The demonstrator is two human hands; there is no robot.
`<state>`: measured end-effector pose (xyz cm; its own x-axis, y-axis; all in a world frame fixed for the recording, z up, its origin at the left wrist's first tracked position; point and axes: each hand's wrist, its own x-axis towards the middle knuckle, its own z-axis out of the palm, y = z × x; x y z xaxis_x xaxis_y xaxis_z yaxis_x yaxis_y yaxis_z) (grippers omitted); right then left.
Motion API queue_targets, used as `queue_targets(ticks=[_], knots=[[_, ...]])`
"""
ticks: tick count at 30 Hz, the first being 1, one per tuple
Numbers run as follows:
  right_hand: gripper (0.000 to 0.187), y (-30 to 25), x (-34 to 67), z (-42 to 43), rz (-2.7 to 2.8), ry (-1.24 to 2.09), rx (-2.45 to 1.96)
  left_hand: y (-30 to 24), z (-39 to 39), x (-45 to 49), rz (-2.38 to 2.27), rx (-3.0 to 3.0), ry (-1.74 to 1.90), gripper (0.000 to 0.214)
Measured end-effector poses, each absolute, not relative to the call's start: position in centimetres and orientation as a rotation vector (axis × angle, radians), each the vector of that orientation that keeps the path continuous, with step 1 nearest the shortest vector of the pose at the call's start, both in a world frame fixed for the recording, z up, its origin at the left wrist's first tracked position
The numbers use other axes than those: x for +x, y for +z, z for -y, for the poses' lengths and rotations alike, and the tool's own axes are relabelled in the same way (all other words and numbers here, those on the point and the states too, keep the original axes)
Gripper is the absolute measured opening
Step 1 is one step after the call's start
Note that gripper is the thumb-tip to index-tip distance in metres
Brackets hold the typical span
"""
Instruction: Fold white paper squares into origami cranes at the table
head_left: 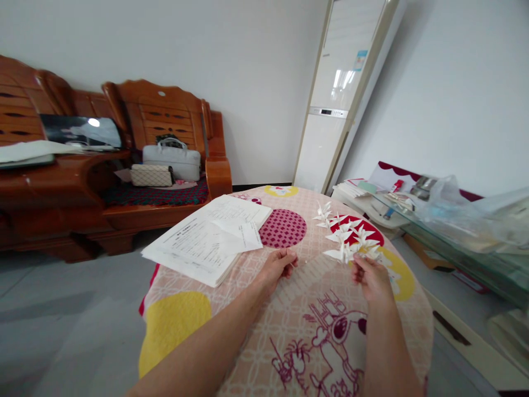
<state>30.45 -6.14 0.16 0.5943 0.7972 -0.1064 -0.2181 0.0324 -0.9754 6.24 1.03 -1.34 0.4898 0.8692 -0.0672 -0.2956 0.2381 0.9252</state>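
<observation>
Several white folded paper cranes [341, 236] stand in a cluster on the right part of a round, cloth-covered table [264, 331]. My right hand [374, 278] is at the near edge of this cluster, its thumb and fingers closed together right against the cranes. Whether a crane is between those fingertips cannot be made out. My left hand [279, 267] rests low over the middle of the table, fingers curled into a pinch; anything in it is too small to name. To its left lies a thick stack of printed sheets [198, 242], with a loose folded paper [237, 236] on top.
A glass-topped stand [454, 234] with papers, a plastic bag [444, 201] and small items is close on the right. Wooden chairs [165, 110] at the left hold a grey bag [177, 160] and a small quilted purse [151, 175]. A tall white air conditioner [326, 132] stands behind the table.
</observation>
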Motion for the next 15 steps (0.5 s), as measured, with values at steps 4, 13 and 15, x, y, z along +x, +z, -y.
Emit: queue_targets(ticks=[4, 13, 15], knots=[[0.037, -0.2, 34.0, 7.8, 0.488, 0.687, -1.427, -1.5, -1.1, 6.3, -0.692, 1.047, 0.874, 0.031], [0.033, -1.8, 35.3, 7.4, 0.548, 0.589, -1.593, -1.8, -1.2, 6.3, -0.683, 1.047, 0.858, 0.029], [0.031, -2.1, 35.3, 7.1, 0.522, 0.564, -1.598, -1.7, -1.1, 6.3, -0.693, 1.045, 0.858, 0.029]])
